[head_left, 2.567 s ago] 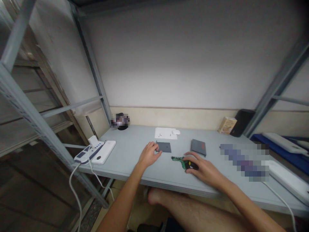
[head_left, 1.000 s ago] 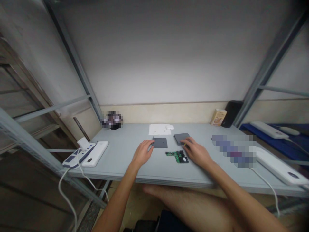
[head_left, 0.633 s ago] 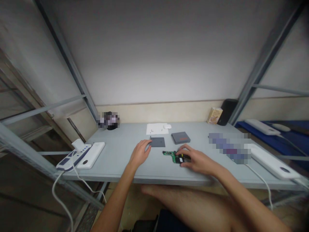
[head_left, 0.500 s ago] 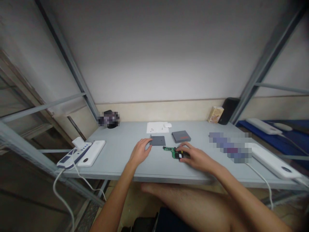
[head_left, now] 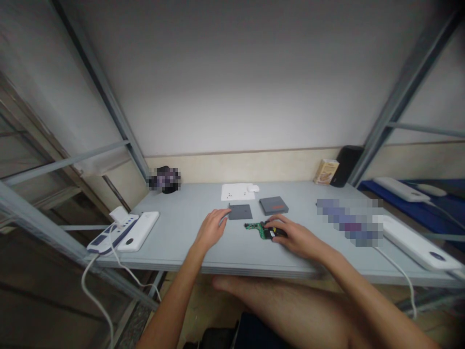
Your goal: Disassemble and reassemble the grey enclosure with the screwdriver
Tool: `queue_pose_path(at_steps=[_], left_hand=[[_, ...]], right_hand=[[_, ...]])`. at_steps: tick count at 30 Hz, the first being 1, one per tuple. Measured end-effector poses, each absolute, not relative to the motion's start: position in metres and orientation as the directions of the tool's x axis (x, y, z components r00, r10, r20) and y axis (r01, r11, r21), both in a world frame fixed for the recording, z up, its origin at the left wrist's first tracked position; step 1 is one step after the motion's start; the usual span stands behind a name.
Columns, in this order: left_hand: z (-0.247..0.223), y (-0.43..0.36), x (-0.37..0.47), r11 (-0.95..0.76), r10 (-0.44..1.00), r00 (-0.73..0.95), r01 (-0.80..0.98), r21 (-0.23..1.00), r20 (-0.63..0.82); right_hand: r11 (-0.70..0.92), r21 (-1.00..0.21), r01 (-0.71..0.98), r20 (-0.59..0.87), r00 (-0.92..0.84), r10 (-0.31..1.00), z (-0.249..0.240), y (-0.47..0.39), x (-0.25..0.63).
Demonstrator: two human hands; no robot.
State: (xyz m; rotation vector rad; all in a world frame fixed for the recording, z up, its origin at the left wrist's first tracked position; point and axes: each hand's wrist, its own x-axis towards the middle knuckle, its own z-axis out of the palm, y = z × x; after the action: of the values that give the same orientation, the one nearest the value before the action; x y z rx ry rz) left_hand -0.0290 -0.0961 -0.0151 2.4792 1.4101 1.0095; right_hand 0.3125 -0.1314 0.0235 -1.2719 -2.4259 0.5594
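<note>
Curling fingers of right hand (head_left: pixel 296 237) around black-and-yellow object (head_left: pixel 281 233), partly hidden, at right end of green circuit board (head_left: pixel 261 228). Locating board on tabletop (head_left: pixel 174 213), nearer than grey plate (head_left: pixel 240 212) and grey case (head_left: pixel 273 206). Resting left hand (head_left: pixel 211 229) at plate's left edge, fingers loosely bent; pinching or merely touching, cannot tell. Probably engaged in handling board; seemingly calling next for light, level hold by board edges, with plate kept steady.

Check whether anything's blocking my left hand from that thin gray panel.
Nothing visible. The left hand is right at the left edge of the thin gray panel; the green circuit board lies off to the right, nearer you.
</note>
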Motion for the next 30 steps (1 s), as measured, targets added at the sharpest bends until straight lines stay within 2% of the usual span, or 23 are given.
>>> queue_pose_path(at_steps=[21,30], left_hand=[[-0.024,-0.093,-0.029,-0.526,0.81,0.291,0.743,0.414,0.509],[-0.019,-0.095,-0.03,-0.567,0.795,0.357,0.724,0.392,0.491]], right_hand=[[0.493,-0.496,0.715,0.116,-0.509,0.853,0.036,-0.134,0.313],[0.487,-0.503,0.714,0.114,-0.504,0.856,0.033,-0.136,0.313]])
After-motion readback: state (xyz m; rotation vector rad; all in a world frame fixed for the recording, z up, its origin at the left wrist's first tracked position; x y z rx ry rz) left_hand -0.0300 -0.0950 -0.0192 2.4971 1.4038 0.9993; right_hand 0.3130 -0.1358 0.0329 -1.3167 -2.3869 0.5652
